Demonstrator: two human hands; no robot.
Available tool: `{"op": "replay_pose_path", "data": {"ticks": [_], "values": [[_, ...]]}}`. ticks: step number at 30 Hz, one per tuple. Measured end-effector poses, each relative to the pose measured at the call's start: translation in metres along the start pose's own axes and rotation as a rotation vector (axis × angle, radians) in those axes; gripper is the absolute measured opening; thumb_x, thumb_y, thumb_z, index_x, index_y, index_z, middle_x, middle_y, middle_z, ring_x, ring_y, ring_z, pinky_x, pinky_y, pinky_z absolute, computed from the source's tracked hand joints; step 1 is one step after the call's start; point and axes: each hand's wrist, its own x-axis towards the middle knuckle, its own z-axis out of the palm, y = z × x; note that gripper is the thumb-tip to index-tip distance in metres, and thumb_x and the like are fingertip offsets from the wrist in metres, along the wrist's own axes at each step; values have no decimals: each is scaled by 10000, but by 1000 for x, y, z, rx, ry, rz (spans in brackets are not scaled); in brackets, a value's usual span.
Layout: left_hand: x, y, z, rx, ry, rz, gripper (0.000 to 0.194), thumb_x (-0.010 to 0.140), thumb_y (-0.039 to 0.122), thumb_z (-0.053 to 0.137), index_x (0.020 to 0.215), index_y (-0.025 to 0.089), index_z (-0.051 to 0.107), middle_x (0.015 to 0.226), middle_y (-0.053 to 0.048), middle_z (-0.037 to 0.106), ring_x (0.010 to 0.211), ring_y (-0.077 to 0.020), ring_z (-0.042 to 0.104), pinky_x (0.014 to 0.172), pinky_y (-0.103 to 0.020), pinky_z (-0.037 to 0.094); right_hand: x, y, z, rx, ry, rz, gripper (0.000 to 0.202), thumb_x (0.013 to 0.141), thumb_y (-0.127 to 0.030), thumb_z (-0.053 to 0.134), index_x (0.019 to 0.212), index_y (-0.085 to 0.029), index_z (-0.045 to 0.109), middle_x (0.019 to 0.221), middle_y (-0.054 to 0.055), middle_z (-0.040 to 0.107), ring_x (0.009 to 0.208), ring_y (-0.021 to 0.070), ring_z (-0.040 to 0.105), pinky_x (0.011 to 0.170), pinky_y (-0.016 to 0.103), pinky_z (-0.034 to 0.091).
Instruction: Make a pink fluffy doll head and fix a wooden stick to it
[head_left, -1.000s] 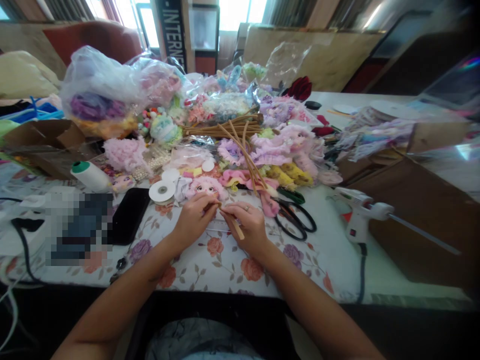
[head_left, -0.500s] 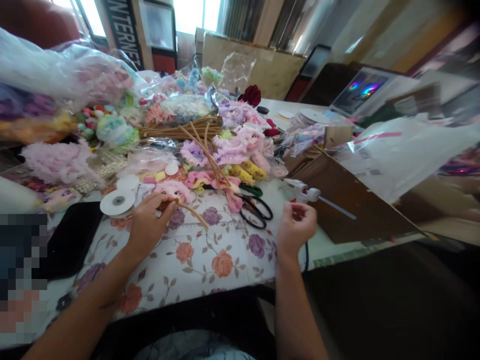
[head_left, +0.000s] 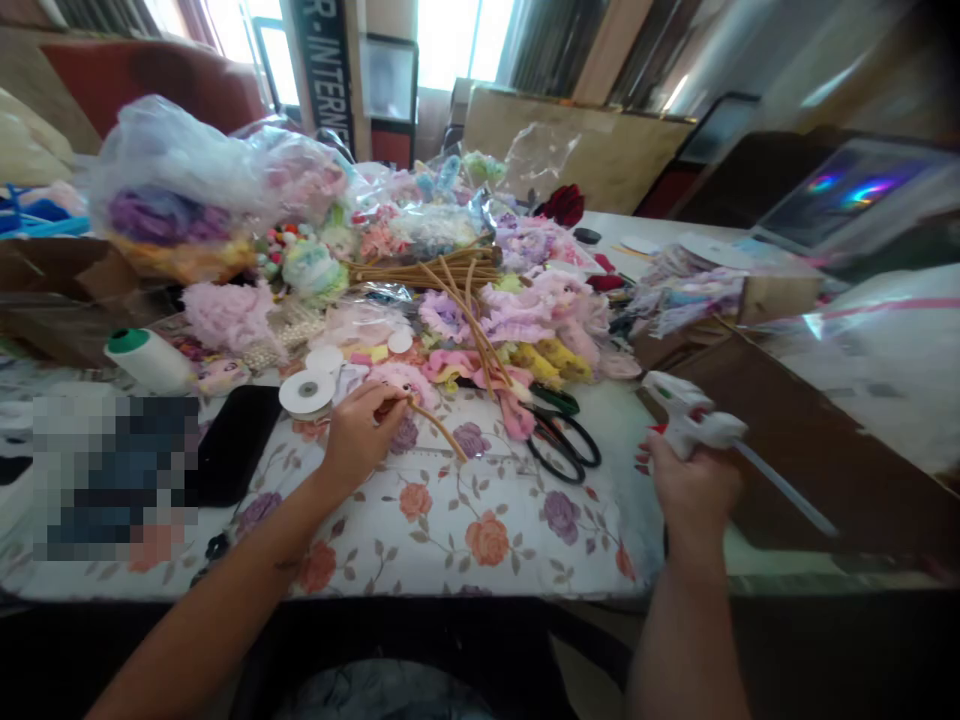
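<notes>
My left hand (head_left: 364, 425) is closed on a thin tan stick (head_left: 439, 430), which points down to the right over the flowered tablecloth (head_left: 442, 560). Over at the right, my right hand (head_left: 694, 485) is wrapped round the handle of a white hot glue gun (head_left: 682, 410), with a pale glue stick (head_left: 787, 490) poking out of its back. A pink fluffy doll face (head_left: 401, 382) lies just behind my left hand. Between the hands rest black-handled scissors (head_left: 566, 445). Left of my left hand sit a white ribbon spool (head_left: 306, 393) and a black phone (head_left: 238, 440).
A heap of soft pastel pieces and plastic bags (head_left: 292, 170) fills the back of the table. On it lies a bundle of tan sticks (head_left: 427, 270). A cardboard box (head_left: 847, 450) stands at the right. A white thread cone (head_left: 150, 362) lies at the left.
My right hand has moved right and taken hold of the glue gun, lifting it. The view has swung left. My left hand still holds the stick.
</notes>
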Motion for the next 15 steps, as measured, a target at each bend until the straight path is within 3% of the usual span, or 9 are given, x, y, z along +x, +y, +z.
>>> {"op": "replay_pose_path", "data": {"ticks": [1, 3, 6, 9, 12, 15], "values": [[0, 0, 0, -4, 7, 10, 100, 870, 213, 598, 857, 168, 687, 807, -20, 671, 683, -127, 615, 660, -236, 506, -14, -12, 0, 130, -9, 48, 181, 672, -368, 648, 614, -201, 610, 494, 14, 557, 542, 227, 587, 607, 368, 469], [1, -1, 1, -15, 23, 28, 95, 872, 210, 599, 857, 171, 685, 810, -18, 667, 688, -127, 612, 654, -235, 503, -46, -41, 2, 497, -190, 64, 205, 701, -376, 661, 763, -181, 668, 578, 8, 626, 486, 168, 554, 515, 299, 448], [1, -2, 1, -25, 33, 33, 86, 873, 210, 605, 868, 178, 684, 833, -18, 662, 687, -123, 601, 652, -239, 501, -92, -79, 12, 775, -611, 101, 210, 716, -368, 679, 814, -182, 688, 653, 18, 677, 463, 128, 526, 454, 258, 422], [1, -1, 0, -25, 30, 22, 86, 878, 212, 603, 862, 182, 682, 824, -15, 652, 682, -122, 586, 653, -245, 498, -125, -99, 24, 806, -845, 132, 177, 733, -339, 686, 814, -182, 697, 549, -5, 635, 462, 125, 527, 461, 246, 442], [1, -1, 0, -22, 37, 29, 90, 883, 219, 601, 864, 182, 681, 823, -16, 647, 690, -122, 588, 653, -244, 500, -144, -104, 29, 783, -909, 160, 213, 759, -379, 683, 850, -187, 696, 508, -22, 597, 443, 130, 541, 432, 240, 445], [0, -1, 0, -21, 40, 61, 90, 887, 220, 604, 888, 179, 684, 836, -18, 646, 701, -116, 598, 644, -231, 503, -155, -104, 27, 722, -975, 256, 306, 796, -494, 652, 841, -192, 676, 522, -20, 589, 316, 111, 475, 302, 230, 352]]}}
